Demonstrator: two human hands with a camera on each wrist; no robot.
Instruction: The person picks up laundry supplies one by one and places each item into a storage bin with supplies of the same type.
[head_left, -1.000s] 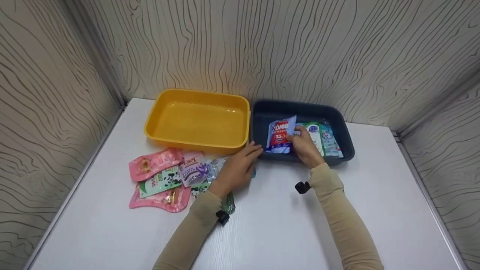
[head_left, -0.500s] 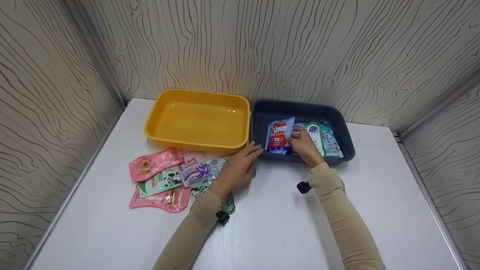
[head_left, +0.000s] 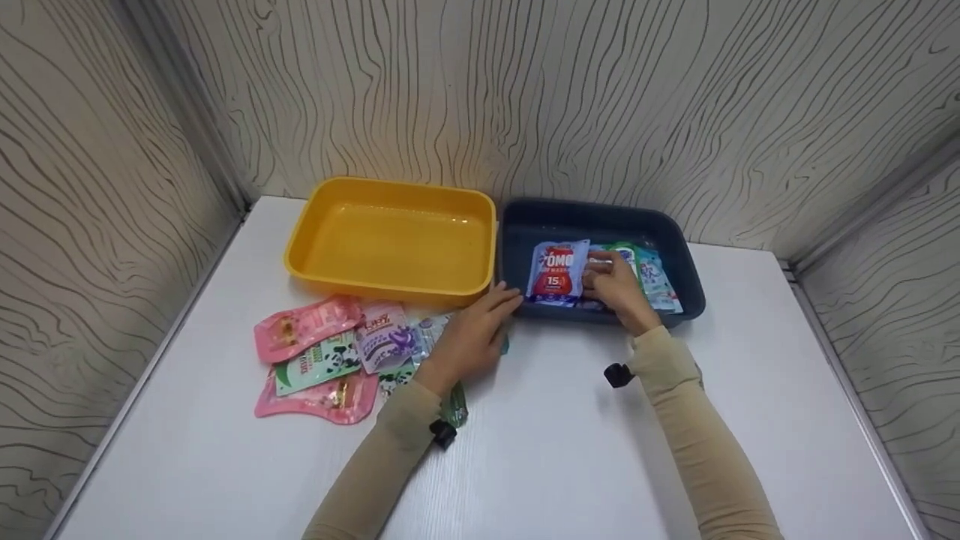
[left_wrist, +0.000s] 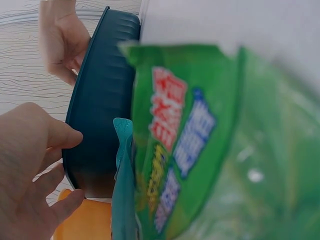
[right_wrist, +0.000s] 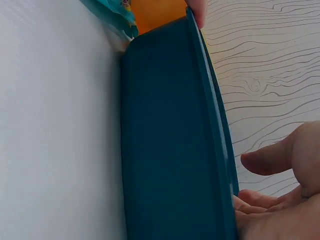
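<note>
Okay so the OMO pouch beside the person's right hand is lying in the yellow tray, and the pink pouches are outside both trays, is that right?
Not quite: the OMO pouch beside the right hand lies in the dark blue tray, not the yellow tray, as the head view shows. The pink pouches are outside both trays.

The right hand (head_left: 615,285) was inside the dark box (head_left: 577,219), beside the OMO bag (head_left: 558,274). The left hand (head_left: 469,339) touched that box's edge. Colourful bags (head_left: 385,337) lay in front of the yellow box (head_left: 394,251).
</note>
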